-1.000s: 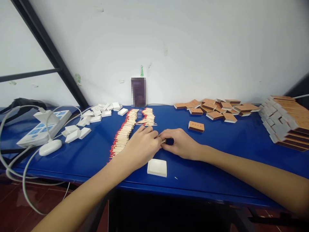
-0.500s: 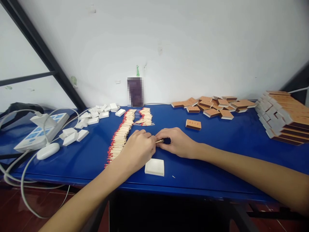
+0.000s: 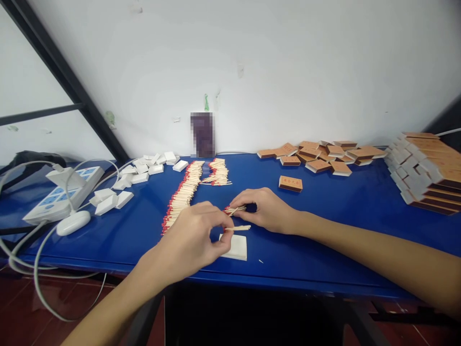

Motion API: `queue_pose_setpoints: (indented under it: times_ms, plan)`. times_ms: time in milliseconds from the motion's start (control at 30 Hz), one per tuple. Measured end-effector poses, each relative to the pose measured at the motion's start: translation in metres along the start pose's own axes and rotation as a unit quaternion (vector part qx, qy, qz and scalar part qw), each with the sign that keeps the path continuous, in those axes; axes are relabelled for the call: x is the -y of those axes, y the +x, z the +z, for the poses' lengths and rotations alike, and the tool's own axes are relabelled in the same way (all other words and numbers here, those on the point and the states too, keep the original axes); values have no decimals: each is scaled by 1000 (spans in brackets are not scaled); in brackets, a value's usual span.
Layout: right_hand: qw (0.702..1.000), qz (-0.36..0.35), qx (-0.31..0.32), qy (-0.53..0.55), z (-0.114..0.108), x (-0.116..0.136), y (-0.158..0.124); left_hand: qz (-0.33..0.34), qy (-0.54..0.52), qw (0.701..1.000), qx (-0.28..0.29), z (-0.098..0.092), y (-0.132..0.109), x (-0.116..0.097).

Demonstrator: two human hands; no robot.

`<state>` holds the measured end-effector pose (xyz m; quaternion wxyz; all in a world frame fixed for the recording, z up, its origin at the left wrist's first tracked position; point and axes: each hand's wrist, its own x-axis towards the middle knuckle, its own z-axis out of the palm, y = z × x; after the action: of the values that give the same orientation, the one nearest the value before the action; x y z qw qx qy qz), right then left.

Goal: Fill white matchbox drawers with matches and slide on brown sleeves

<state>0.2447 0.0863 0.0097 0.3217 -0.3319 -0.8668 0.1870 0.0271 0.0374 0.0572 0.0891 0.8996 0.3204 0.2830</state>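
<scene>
Between the thumb and fingers of my left hand (image 3: 196,235) is a small pinch of matches (image 3: 240,228), their pale ends pointing right. My right hand (image 3: 264,209), just beyond, is closed on a red-headed bundle of matches (image 3: 236,210). Below my left fingertips a white matchbox tray (image 3: 236,247) lies on the blue table, partly covered by the hand. A long row of red-tipped matches (image 3: 183,192) runs away from me left of the hands, its near end hidden by my left hand. A shorter group of matches (image 3: 218,173) lies beside its far end.
White trays (image 3: 140,170) lie scattered at the left, near a power strip (image 3: 65,194) with cables. One orange matchbox (image 3: 290,183) lies beyond my right hand. Several more matchboxes (image 3: 319,166) are heaped behind it. A stack of matchboxes (image 3: 432,173) stands far right.
My left hand has drawn back from the right hand toward me, with a few matches now between its fingers. The right hand stays nearly in place, its matches now more visible.
</scene>
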Motion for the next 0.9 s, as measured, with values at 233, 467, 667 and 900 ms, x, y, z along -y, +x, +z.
queue_pose_setpoints:
  times_ms: [233, 467, 667, 900]
  plan:
    - [1000, 2, 5, -13, -1, 2, 0, -19, 20, 989, 146, -5, -13, -3]
    - [999, -27, 0, -20, 1, -4, -2, -27, 17, 980, 196, -6, -9, -1]
    - [1000, -24, -6, -16, 0, -3, -3, -41, -12, 985, 168, -5, -14, -2]
    - [999, -20, -24, -19, 1, -3, -5, -91, -25, 989, 115, -4, -34, 0]
